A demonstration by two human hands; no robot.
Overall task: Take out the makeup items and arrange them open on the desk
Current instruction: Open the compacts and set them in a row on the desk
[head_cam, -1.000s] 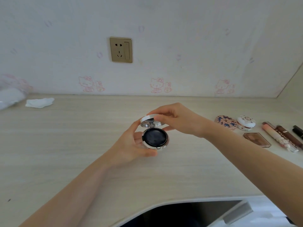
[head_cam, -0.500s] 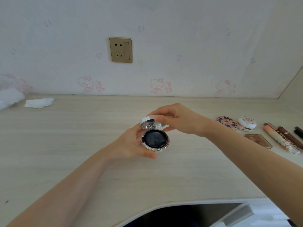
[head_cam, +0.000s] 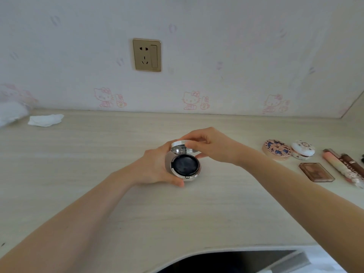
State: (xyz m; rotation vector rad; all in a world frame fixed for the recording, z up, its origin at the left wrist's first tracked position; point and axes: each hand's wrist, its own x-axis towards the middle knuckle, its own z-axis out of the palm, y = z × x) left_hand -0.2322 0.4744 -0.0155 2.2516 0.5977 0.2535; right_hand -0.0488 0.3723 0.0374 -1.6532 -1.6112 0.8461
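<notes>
A round silver cushion compact [head_cam: 184,167] is held over the middle of the desk [head_cam: 98,164], its dark puff facing up. My left hand [head_cam: 155,168] grips its base from the left. My right hand [head_cam: 210,148] pinches the raised white lid [head_cam: 178,144], which stands open on its hinge. At the right lie a floral round compact [head_cam: 275,151], a white round case [head_cam: 303,149], a brown rectangular palette [head_cam: 316,172] and pink and brown tubes [head_cam: 346,166], all closed.
A crumpled white tissue [head_cam: 45,120] lies at the far left near a white bag [head_cam: 10,113]. A wall socket [head_cam: 147,54] sits above the desk. The desk's front edge curves inward over a dark gap [head_cam: 226,262].
The compact and both hands have barely moved; the lid stays raised at about the same angle.
</notes>
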